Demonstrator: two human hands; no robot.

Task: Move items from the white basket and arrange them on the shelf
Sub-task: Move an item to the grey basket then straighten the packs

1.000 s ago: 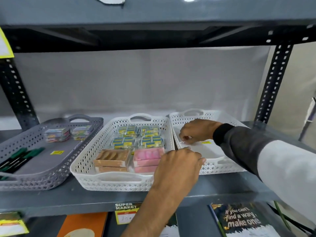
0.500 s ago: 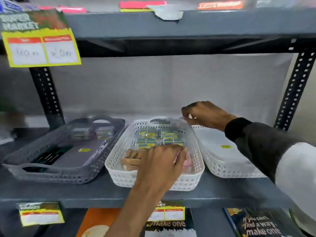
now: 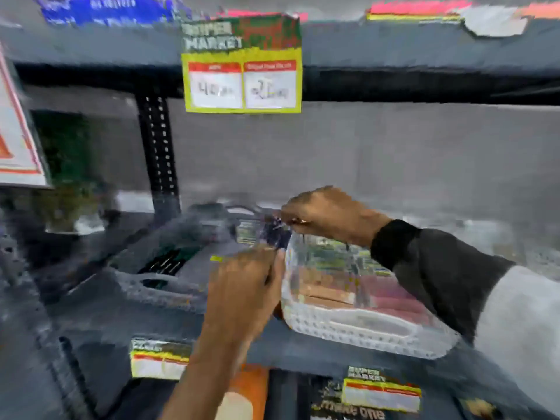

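The view is heavily blurred. The white basket (image 3: 363,327) stands on the grey shelf (image 3: 303,350) and holds small green-yellow packs at the back, with brown and pink boxes at the front. My right hand (image 3: 327,216) is closed on the basket's far left corner. The fingers of my left hand (image 3: 242,286) curl against its left rim, between the white basket and the grey basket (image 3: 163,287). The blur hides the exact finger contact.
The grey basket to the left holds dark green tools and small packs. A black upright post (image 3: 157,150) rises behind it. A yellow price tag (image 3: 242,83) hangs from the upper shelf edge. More tags and books sit on the level below.
The view has swung left and closer. My right hand has shifted to the white basket's far left corner, and my left hand has gone from its front to its left rim.
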